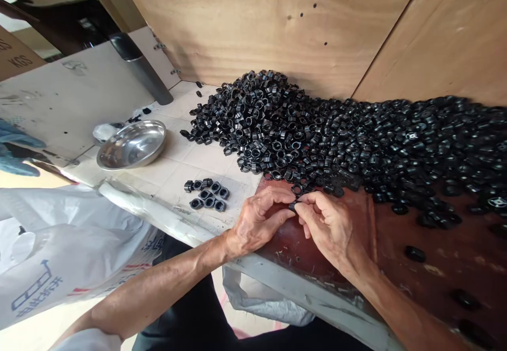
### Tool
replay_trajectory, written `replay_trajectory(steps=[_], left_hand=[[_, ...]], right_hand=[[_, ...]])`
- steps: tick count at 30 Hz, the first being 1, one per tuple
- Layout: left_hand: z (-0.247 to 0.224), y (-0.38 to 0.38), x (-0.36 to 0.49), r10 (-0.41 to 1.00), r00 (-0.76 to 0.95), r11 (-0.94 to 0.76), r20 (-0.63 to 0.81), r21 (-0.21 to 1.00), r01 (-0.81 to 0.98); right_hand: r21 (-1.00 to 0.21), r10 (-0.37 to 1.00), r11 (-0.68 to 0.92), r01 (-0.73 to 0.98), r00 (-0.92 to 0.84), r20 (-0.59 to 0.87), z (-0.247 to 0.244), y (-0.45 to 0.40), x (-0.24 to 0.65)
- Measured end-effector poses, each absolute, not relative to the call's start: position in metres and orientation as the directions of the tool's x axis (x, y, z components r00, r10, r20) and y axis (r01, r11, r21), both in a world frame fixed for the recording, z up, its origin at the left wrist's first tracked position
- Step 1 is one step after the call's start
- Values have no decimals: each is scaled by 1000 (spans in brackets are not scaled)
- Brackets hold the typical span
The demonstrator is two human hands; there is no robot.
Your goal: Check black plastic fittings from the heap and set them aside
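My left hand (259, 216) and my right hand (327, 221) meet over the reddish-brown sheet near the front edge of the bench. Between their fingertips is a small black plastic ring (293, 206), pinched from both sides and partly covered by the fingers. Just behind the hands spreads a big pile of black ring-shaped parts (257, 113). Left of my left hand, a small group of black ring parts (209, 195) lies in rough rows on the pale surface.
A steel bowl (132, 148) and a dark bottle (142, 71) stand at the left. Flatter black caps (396, 134) heap along the right, with a few loose pieces in front. A wooden panel (269, 24) closes the back. White sacks (71, 261) hang below left.
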State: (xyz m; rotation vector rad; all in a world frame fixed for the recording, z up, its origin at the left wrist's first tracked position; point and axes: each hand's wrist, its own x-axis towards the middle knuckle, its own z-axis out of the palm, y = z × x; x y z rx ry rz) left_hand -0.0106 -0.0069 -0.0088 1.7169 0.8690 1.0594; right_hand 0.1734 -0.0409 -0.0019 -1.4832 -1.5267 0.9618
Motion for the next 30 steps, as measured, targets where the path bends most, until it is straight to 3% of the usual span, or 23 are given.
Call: replay_trajectory(steps=[2,4,10,13,15,18,22,26,30], left_hand=[[-13,-6,-12,819,405,-498,406,854,153],[-15,-5,-12,800,411,-537,436,827,168],[-2,-6,-7,908,374,-225,188,973,58],[1,-7,-5,922,375,-83,96,995,-51],[-1,-7,-6,918,376,-113,123,992,-49],[-9,-6,-9,869,380,-378,316,920,100],[-21,-5,-12,748,409,-635,522,743,212],[-28,-6,-11,703,447,-692,553,675,254],[-23,-7,-8,729,439,-662,525,704,259]], right_hand=[[-930,999,-37,366,-15,-45,-3,-41,171],[-915,999,-20,403,-20,-31,-2,-41,170],[-788,947,290,543,-43,319,-1,-37,175],[-745,913,391,541,-127,386,-5,-37,180],[-738,913,390,551,-129,387,-8,-38,181],[-843,974,220,490,-68,215,-10,-40,178],[-963,991,-124,239,-9,-130,-8,-39,171],[-964,965,-264,42,5,-264,1,-37,166],[-962,962,-271,12,18,-271,9,-35,166]])
